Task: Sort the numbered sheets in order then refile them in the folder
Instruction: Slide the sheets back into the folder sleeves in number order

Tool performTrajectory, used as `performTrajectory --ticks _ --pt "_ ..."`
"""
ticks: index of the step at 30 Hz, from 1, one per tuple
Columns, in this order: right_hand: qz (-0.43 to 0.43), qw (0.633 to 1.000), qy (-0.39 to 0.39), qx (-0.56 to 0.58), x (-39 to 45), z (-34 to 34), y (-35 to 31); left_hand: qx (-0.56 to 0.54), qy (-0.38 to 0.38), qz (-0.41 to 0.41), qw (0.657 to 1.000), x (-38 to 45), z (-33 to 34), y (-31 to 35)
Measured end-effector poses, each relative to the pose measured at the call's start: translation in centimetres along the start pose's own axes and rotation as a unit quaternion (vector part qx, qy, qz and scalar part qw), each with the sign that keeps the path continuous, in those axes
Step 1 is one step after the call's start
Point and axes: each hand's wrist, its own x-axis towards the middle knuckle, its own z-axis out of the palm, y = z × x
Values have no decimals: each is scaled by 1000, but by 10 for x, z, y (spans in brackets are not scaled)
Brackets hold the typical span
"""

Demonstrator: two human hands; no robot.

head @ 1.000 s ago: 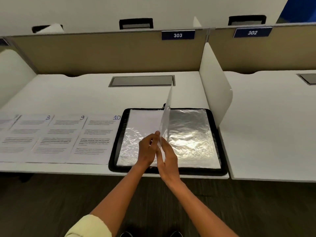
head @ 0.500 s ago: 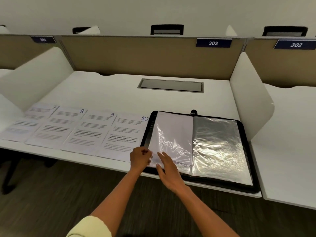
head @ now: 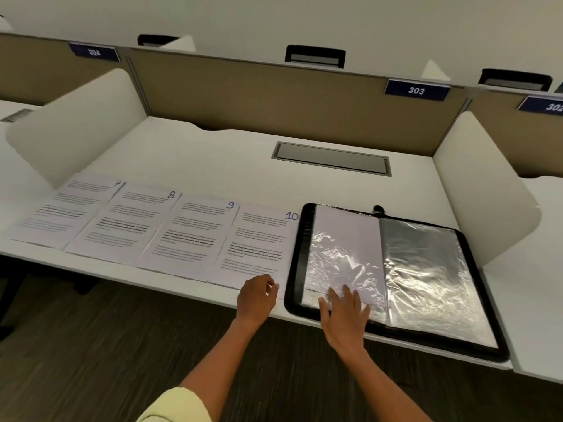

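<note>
We see the open folder [head: 393, 278] at 3 o'clock on the worktop [head: 213, 156]. The right hand [head: 345, 312] presses spread fingers on its left sleeve; the left hand [head: 257, 295] pinches sheet 10's [head: 259, 242] corner.

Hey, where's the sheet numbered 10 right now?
In the head view, sheet 10 lies flat on the desk, last on the right of the row, between sheet 9 and the open black folder; the left hand is at its near corner.
</note>
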Motion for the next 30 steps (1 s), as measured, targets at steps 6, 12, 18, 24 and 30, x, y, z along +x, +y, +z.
performTrajectory --ticks 6,12,18,24,30 --pt "-41 999 22 -5 5 13 -87 103 79 80 988 4 -60 -67" --pt "-147 988 44 -5 18 34 -192 152 84 24 985 8 -137 -130" --pt "-225 974 30 -24 28 52 -286 179 124 -35 975 10 -200 -186" --pt "-277 960 30 -35 43 70 -365 180 153 -77 969 17 -238 -235" --pt "-317 947 -7 -60 70 94 -447 185 157 -124 962 52 -273 -293"
